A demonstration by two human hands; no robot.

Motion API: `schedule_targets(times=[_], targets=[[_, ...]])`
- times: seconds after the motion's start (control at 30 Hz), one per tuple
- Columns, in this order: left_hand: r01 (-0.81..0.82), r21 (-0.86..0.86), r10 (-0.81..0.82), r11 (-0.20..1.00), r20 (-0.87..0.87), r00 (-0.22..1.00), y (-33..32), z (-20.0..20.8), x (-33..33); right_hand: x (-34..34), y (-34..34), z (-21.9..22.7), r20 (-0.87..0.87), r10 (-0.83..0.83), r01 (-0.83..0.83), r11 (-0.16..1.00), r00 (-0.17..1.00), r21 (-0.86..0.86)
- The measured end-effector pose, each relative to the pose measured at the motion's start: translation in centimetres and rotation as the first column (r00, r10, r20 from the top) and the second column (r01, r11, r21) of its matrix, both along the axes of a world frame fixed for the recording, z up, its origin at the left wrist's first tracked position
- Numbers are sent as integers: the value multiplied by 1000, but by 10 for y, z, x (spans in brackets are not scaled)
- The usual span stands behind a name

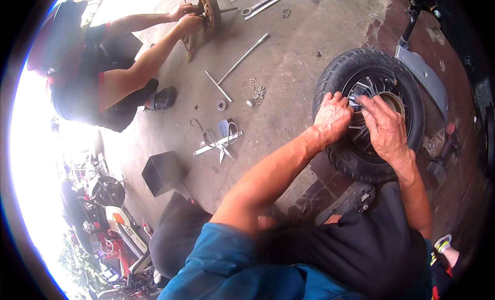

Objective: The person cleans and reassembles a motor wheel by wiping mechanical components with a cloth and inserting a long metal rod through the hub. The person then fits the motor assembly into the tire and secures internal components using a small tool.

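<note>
A motor wheel with a thick black tyre [339, 69] lies flat in front of me, its spoked dark hub [367, 86] facing up. Over the hub's left side, my left hand [332, 117] is closed, fingers curled at a small silvery-grey piece [353, 101]. My right hand [386, 130] reaches in from the right, its bent fingers pressed together close to the same piece. What either hand pinches is hidden by the fingers. A tan ring [396, 102] rests on the hub behind my right hand; I cannot tell its exact kind.
On the concrete lie a T-handle wrench [240, 63], several small bolts [260, 92], a bearing [221, 105], scissors [221, 145] and large spanners [265, 5]. At upper left a co-worker's hands [186, 20] hold a rusty gear-like wheel [210, 14]. A dark box [162, 172] and parked motorbikes [124, 230] stand left.
</note>
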State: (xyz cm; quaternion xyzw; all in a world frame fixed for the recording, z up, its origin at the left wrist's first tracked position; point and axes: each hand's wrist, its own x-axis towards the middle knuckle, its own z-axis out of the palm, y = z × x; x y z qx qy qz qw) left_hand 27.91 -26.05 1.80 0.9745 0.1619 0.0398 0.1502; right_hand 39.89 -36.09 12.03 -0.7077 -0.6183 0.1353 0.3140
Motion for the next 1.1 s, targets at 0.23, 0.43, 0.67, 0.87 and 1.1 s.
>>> schedule_targets(times=[0.23, 0.43, 0.67, 0.87, 1.1], targets=[[-62, -91, 68, 994, 68, 995, -2, -4, -4, -7, 7, 23, 66, 145, -146, 989, 987, 24], [-114, -97, 125, 989, 123, 984, -8, -9, -3, -9, 10, 13, -70, 74, -71, 997, 995, 33], [-86, -63, 90, 994, 72, 993, 1, -4, -10, -11, 7, 14, -220, 74, -78, 997, 973, -8], [-288, -717, 417, 635, 4, 909, 107, 36, -15, -6, -7, 29, -238, -10, -9, 997, 971, -81], [-864, -199, 860, 462, -139, 491, 295, 42, -121, -19, 7, 16, -353, -1, -42, 992, 935, -116]])
